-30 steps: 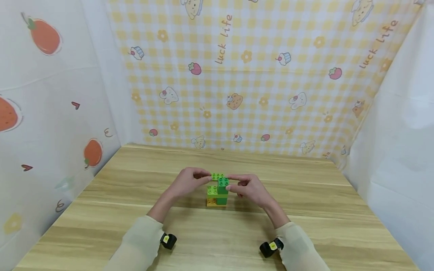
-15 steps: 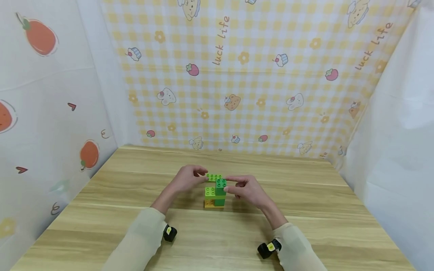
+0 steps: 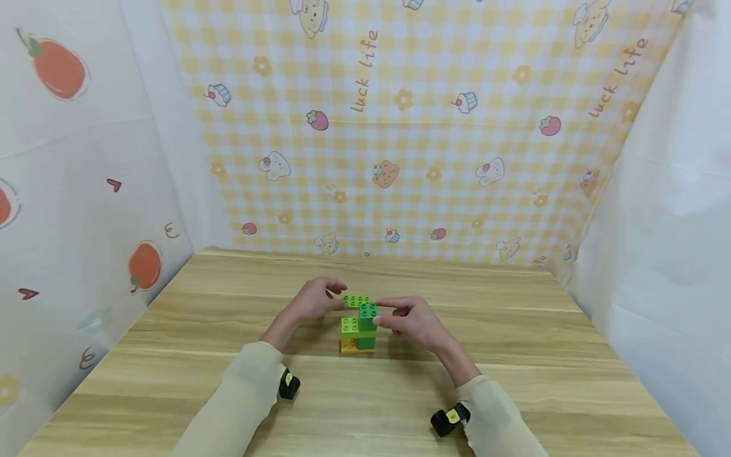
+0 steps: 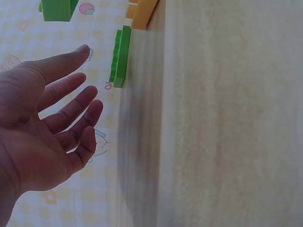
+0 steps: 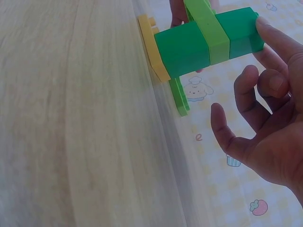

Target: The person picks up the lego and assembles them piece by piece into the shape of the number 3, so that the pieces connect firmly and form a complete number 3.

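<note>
A small brick stack point(image 3: 358, 330) stands mid-table: a yellow base point(image 3: 349, 346), a light green brick point(image 3: 349, 325) and a dark green brick point(image 3: 368, 311) on top. My right hand point(image 3: 384, 312) is at the stack's right side. In the right wrist view its index fingertip point(image 5: 265, 26) touches the top dark green brick point(image 5: 239, 30), and its thumb stays apart below. A flat light green plate point(image 3: 356, 299) lies on the table just behind the stack. My left hand point(image 3: 334, 291) hovers left of the plate, fingers spread point(image 4: 75, 101), holding nothing.
The wooden table point(image 3: 514, 355) is walled by a checked cloth point(image 3: 434, 139) at the back and white sheets point(image 3: 80, 190) at both sides. Black wrist cameras point(image 3: 288, 385) sit on my sleeves.
My left hand has drawn slightly back from the flat green plate and opened. My right hand stays at the top of the stack. The view has shifted a little.
</note>
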`<state>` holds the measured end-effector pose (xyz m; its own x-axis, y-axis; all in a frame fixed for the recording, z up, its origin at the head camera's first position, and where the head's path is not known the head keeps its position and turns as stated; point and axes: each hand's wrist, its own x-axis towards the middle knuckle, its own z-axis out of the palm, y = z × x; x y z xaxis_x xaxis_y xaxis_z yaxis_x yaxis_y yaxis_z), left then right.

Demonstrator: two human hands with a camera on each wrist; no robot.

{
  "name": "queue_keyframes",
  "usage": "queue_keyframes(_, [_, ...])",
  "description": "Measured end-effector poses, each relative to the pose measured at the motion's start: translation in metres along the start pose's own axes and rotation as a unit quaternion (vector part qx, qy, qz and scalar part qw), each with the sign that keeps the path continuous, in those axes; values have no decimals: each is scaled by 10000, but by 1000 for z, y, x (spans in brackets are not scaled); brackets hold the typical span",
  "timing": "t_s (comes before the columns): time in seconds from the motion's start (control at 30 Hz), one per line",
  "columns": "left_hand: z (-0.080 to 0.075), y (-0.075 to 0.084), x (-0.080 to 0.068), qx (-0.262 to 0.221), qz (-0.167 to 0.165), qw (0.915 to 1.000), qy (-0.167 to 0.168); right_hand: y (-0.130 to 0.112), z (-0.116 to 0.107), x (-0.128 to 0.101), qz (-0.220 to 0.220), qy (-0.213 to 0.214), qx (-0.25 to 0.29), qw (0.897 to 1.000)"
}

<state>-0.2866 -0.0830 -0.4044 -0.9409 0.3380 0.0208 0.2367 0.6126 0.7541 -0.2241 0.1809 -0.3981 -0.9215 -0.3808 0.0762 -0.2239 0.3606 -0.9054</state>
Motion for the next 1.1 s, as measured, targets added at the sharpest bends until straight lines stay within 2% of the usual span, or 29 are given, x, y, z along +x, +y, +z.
queue_keyframes(0.5, [1, -8, 12, 132, -74, 9994, -303, -1, 0, 0, 27, -7, -18, 10000])
queue_keyframes(1.1, [8, -9, 21, 242, -247, 9988, -347, 1, 0, 1, 18, -14, 46, 10000])
